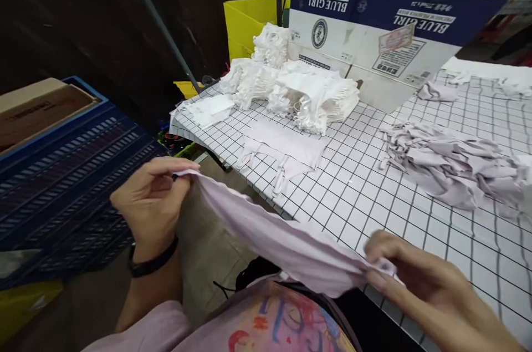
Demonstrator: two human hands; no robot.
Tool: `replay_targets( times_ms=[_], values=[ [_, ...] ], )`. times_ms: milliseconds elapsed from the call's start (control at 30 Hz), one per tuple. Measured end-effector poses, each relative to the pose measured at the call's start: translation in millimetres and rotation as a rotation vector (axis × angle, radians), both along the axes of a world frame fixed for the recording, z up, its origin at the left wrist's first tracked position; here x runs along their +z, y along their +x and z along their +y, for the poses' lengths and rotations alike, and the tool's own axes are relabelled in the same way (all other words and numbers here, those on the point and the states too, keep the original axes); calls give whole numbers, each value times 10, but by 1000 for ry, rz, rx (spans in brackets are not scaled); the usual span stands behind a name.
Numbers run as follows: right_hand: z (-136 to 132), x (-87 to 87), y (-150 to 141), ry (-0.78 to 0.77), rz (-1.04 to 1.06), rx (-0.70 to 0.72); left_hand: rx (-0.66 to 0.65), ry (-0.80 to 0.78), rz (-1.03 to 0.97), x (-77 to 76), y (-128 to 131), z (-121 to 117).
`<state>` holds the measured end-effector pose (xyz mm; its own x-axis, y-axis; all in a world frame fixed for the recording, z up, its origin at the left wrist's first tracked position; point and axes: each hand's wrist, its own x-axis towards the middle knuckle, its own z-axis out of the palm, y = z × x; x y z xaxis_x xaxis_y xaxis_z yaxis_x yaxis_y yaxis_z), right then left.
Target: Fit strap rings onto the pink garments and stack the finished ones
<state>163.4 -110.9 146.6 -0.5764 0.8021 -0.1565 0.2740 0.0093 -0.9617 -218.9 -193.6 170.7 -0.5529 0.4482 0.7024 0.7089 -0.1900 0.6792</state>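
A pale lilac garment (pixel 266 224) is stretched between my two hands, above my lap and the table's near edge. My left hand (pixel 152 199) pinches one end of it between thumb and fingers. At the other end, my right hand (pixel 419 280) grips the cloth, with a small bit sticking out past the fingers. Beyond, a lilac strappy top (pixel 286 144) lies flat on the checked table (pixel 353 197). To the right is a loose heap of lilac garments (pixel 453 163).
Stacks of white garments (pixel 311 91) stand at the back of the table, before a large cardboard box (pixel 353 25) and a yellow bin (pixel 245 22). A blue crate (pixel 78 174) holding a brown carton (pixel 45 111) is on the left. A slanting metal pole (pixel 160 22) rises behind.
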Motion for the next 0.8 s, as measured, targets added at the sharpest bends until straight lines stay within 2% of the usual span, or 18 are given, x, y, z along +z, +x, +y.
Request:
replay_targets(
  times_ms=[67, 133, 233, 300, 400, 533, 667, 800],
  values=[
    [270, -55, -461, -64, 16, 95, 86, -12, -8, -56, -313, 141],
    [586, -200, -852, -93, 77, 85, 58, -75, -56, -200, -661, 427],
    [1048, -513, -1279, -98, 115, -6, -47, -222, -244, -521, -1111, 1026],
    [1300, -706, -1447, -111, 85, -71, -141, -344, -309, -743, -1286, 1448],
    [1582, -889, -1541, -104, 22, -172, -170, -444, -304, -1014, -1376, 1997],
    [1865, -967, -1505, -19, -85, -307, -201, -521, -280, -1235, -1372, 2519],
    [2094, -1039, -1458, 165, -233, -422, -216, -591, -243, -1350, -1339, 2840],
    [2210, -1136, -1456, 244, -259, -471, -209, -642, -226, -1388, -1275, 3013]
  ],
)
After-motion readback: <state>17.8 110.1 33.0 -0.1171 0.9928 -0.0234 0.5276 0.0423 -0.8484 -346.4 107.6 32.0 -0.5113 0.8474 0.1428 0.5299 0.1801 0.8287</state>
